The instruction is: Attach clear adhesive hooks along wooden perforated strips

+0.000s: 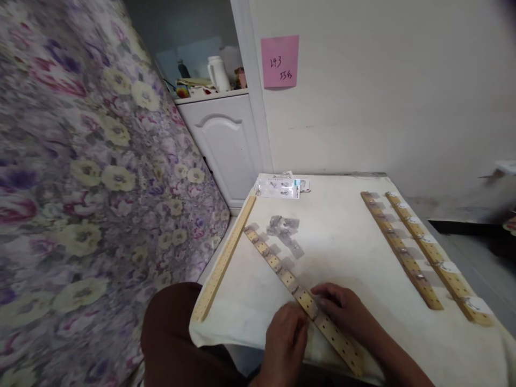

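Observation:
A narrow wooden strip point(287, 277) with rows of holes lies diagonally across the cloth-covered table. Small shiny metal pieces are fixed at intervals along its upper part, while its near end is bare wood with holes. My left hand point(285, 336) is closed at the strip's left edge, fingers curled; anything in them is hidden. From the other side, my right hand point(346, 312) closes on the strip's right edge with bent fingers. Between the hands, a metal piece point(315, 314) sits on the strip. Beyond them lie several small clear bags point(284, 231) with little items inside.
A paler perforated strip point(226, 263) lies along the table's left edge. On the right are two more strips, one with metal pieces point(397, 244) and one with white tags point(441, 263). Clear packaging point(278, 188) lies at the back. A floral curtain point(88, 177) hangs left.

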`<act>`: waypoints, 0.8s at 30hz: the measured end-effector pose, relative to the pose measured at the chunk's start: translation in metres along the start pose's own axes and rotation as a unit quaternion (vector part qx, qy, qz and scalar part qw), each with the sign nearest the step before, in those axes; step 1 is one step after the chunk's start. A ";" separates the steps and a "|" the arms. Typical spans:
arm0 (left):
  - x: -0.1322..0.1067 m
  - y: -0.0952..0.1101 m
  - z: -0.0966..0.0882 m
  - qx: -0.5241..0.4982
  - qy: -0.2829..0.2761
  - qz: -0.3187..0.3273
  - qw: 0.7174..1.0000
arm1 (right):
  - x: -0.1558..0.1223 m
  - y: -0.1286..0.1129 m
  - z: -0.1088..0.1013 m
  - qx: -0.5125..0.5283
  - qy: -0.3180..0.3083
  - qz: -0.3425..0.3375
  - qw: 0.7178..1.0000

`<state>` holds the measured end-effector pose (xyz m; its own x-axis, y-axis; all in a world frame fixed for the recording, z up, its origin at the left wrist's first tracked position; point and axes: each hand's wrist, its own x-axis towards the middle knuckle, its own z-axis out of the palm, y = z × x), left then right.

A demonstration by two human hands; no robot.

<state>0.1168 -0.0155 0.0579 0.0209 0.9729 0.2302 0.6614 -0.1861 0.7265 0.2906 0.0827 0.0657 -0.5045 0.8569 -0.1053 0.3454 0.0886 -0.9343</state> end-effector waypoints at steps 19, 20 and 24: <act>-0.006 -0.005 -0.005 0.041 -0.002 0.111 0.993 | 0.002 -0.003 0.001 -0.011 0.004 0.005 1.000; -0.006 -0.005 -0.005 0.043 -0.003 0.110 0.993 | 0.002 -0.003 0.001 -0.010 0.004 0.004 1.000; -0.006 -0.004 -0.006 0.043 -0.006 0.112 0.993 | 0.002 -0.003 0.000 -0.011 -0.001 0.002 1.000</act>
<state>0.1096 -0.0215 0.0568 0.1829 0.9104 0.3712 0.7014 -0.3854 0.5995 0.2881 0.0843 0.0678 -0.5049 0.8563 -0.1089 0.3643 0.0971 -0.9262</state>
